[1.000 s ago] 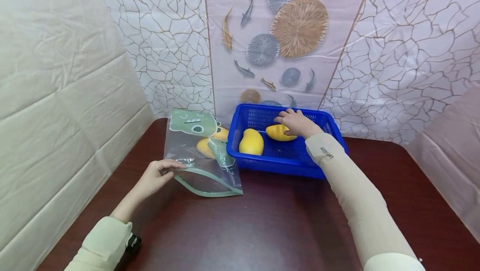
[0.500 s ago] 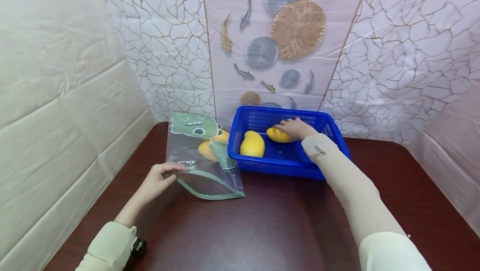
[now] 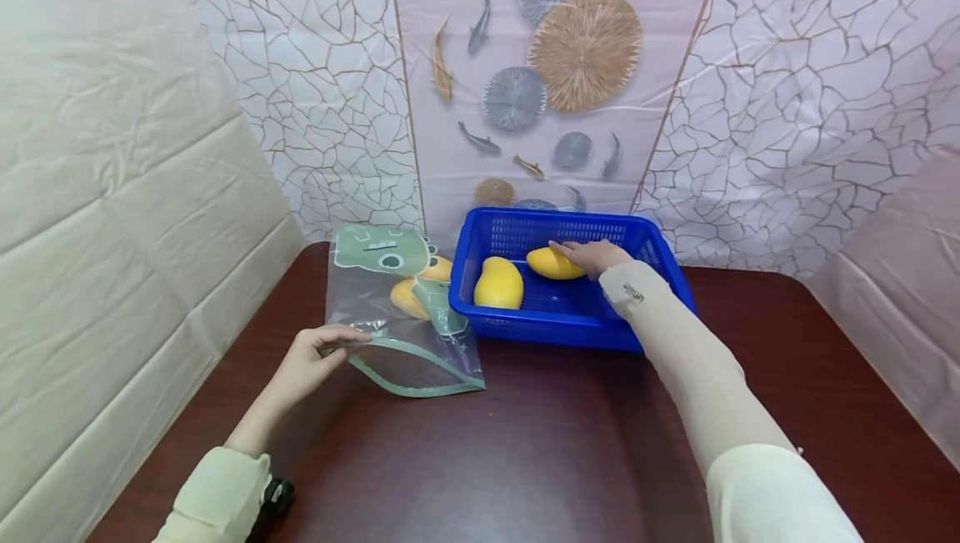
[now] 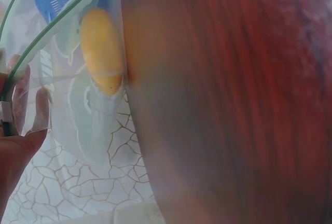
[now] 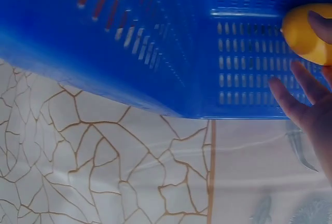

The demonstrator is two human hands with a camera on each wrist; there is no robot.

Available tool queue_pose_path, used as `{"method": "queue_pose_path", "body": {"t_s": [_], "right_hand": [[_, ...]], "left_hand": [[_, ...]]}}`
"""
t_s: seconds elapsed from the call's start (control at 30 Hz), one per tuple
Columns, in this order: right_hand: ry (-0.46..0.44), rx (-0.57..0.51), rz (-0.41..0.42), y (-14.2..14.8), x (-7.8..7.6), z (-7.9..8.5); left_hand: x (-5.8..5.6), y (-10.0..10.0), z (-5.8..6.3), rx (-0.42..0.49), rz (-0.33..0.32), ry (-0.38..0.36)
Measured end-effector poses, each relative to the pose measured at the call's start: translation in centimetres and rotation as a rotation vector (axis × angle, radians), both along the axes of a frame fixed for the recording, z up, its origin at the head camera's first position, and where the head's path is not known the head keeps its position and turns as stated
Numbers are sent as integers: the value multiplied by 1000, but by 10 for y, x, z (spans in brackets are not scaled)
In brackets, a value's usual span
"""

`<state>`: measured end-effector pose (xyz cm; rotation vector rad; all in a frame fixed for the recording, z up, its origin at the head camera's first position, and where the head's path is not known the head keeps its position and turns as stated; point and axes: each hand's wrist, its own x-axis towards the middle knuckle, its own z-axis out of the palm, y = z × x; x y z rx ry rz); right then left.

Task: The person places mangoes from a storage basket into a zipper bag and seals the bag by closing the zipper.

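Observation:
My left hand [image 3: 313,358] pinches the mouth edge of a clear zip bag [image 3: 360,301] with green dinosaur-like prints and a green rim. The mouth gapes toward me. Inside lie two mangoes, one mango [image 3: 407,299] partly covered by the print; the left wrist view shows a mango [image 4: 101,47] through the film. My right hand [image 3: 600,257] reaches into a blue basket [image 3: 555,328] and grips a yellow mango [image 3: 550,263] at its right end. In the right wrist view its thumb [image 5: 320,26] lies over that mango, other fingers spread below. A second mango [image 3: 498,284] rests at the basket's left.
The basket stands on a dark red-brown table [image 3: 510,443], close against the patterned cloth backdrop [image 3: 337,109]. Its left wall overlaps the bag's right side. A beige cloth wall [image 3: 135,193] rises on the left.
My right hand has lowered, its fingers now lying along the top and right end of the mango in the basket. The left hand keeps its hold on the bag's edge.

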<state>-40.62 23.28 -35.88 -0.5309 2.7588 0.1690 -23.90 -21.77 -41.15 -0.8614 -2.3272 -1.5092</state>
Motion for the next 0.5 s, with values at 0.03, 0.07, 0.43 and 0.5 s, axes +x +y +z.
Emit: {"method": "queue_pose_path", "body": {"t_s": [0.03, 0.07, 0.43, 0.5], "right_hand": [[-9, -7, -13, 0, 1, 2], [-11, -13, -16, 0, 2, 3], [-6, -118, 67, -5, 0, -2], [-7, -114, 49, -5, 1, -4]], "left_hand": [[0, 0, 0, 0, 0, 1], [0, -1, 1, 0, 1, 4], [1, -2, 4, -42, 20, 12], [1, -1, 4, -49, 20, 5]]}}
